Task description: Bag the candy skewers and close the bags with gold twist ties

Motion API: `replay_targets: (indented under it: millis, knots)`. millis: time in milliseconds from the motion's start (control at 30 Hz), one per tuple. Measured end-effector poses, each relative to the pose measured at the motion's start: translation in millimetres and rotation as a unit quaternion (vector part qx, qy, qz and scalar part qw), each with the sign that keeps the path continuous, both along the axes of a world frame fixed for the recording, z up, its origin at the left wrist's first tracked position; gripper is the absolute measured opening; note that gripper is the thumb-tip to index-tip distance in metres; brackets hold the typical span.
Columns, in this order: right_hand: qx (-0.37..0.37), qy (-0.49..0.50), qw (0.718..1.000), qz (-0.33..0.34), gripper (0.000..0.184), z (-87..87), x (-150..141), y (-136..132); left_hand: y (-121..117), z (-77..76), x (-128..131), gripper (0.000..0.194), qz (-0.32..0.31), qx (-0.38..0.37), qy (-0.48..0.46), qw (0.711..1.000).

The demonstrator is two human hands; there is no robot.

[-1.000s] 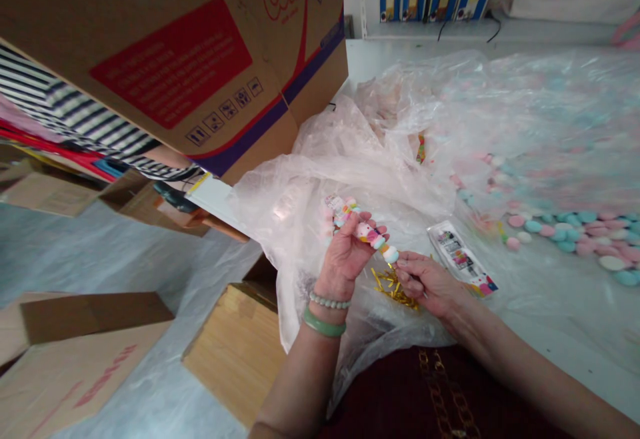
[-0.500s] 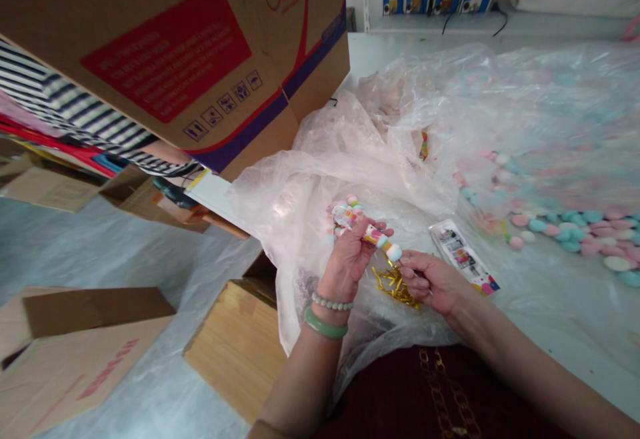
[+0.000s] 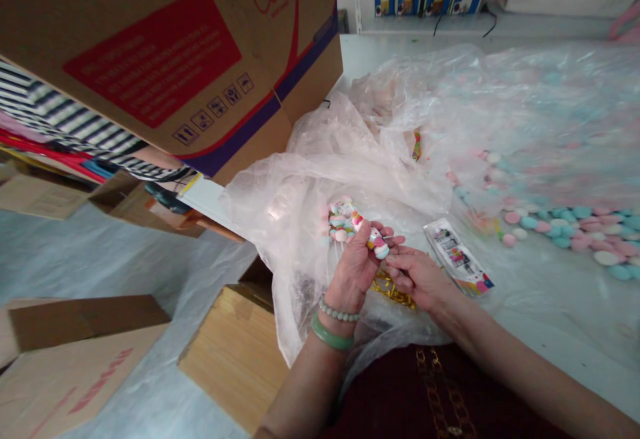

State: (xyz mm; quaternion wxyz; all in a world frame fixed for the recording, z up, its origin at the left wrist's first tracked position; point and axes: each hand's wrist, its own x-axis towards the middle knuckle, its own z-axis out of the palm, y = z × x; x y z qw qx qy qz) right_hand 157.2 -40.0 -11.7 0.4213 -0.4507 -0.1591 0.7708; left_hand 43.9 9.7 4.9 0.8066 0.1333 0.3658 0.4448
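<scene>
My left hand (image 3: 356,267) is wrapped around a printed bag of marshmallows on a stick (image 3: 379,245), with pink, white and pale blue sweets showing at its lower end. My right hand (image 3: 416,277) pinches at that lower end, the fingertips of both hands nearly meeting. What exactly the right fingers grip is hidden. Just below them lies a pile of gold twist ties (image 3: 393,291). Beyond my left hand, more marshmallow sticks (image 3: 340,227) lie on the plastic, their white stick ends pointing toward me. A flat stack of printed bags (image 3: 457,255) rests to the right of my right hand.
Loose pastel marshmallows (image 3: 595,229) spill from under clear plastic sheeting (image 3: 500,105) at right. A large carton (image 3: 165,52) stands at upper left, with a person in a striped sleeve (image 3: 65,122) behind it. Open boxes (image 3: 90,365) stand on the floor.
My right hand has moved left, closer to my left hand. The marshmallow bag's lower end now sits closer to my left palm, and the sticks behind show more.
</scene>
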Motion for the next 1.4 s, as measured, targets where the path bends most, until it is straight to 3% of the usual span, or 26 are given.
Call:
replay_targets:
  millis: [67,133,267,367,533,700,867,1033,1167,1300,1400]
  knots:
    - [-0.072,0.150,0.985,0.053,0.018,-3.9,4,2,0,0.5,-4,0.032,-0.024,-0.010,-0.006,1.000]
    - [-0.112,0.236,0.962,0.082,0.021,-8.1,8,3,0,0.1,-6,0.036,-0.039,-0.015,-0.010,0.999]
    - [-0.135,0.275,0.947,0.100,0.018,-12.8,16,4,-3,-2.3,-6,0.038,-0.046,0.011,-0.015,0.999]
    - [-0.108,0.225,0.964,0.095,0.019,-10.8,19,5,-3,-3.9,-5,0.036,-0.037,0.017,-0.003,0.999]
    - [-0.011,0.039,0.999,0.035,0.022,-3.1,22,6,2,-6.1,-7,0.029,-0.008,-0.012,0.020,1.000]
    - [0.018,-0.059,0.998,0.013,0.022,2.7,21,5,6,-9.4,-8,0.027,-0.017,-0.036,0.029,0.999]
    - [0.052,-0.146,0.987,-0.035,0.021,8.3,9,4,0,-11.3,2,0.031,-0.008,-0.006,0.036,0.999]
    - [0.050,-0.176,0.979,-0.094,0.017,9.4,-4,2,-8,-9.4,14,0.035,-0.002,-0.039,0.041,0.998]
    - [0.068,-0.208,0.973,-0.074,0.017,9.8,0,-1,-1,-8.3,5,0.026,-0.013,-0.055,0.013,0.998]
    - [0.083,-0.212,0.973,-0.038,0.020,12.2,1,-4,12,-7.4,-8,0.016,0.050,-0.038,0.003,0.998]
    - [0.083,-0.193,0.977,-0.029,0.024,11.2,-1,-4,17,-6.9,-12,0.011,0.060,-0.030,0.000,0.998]
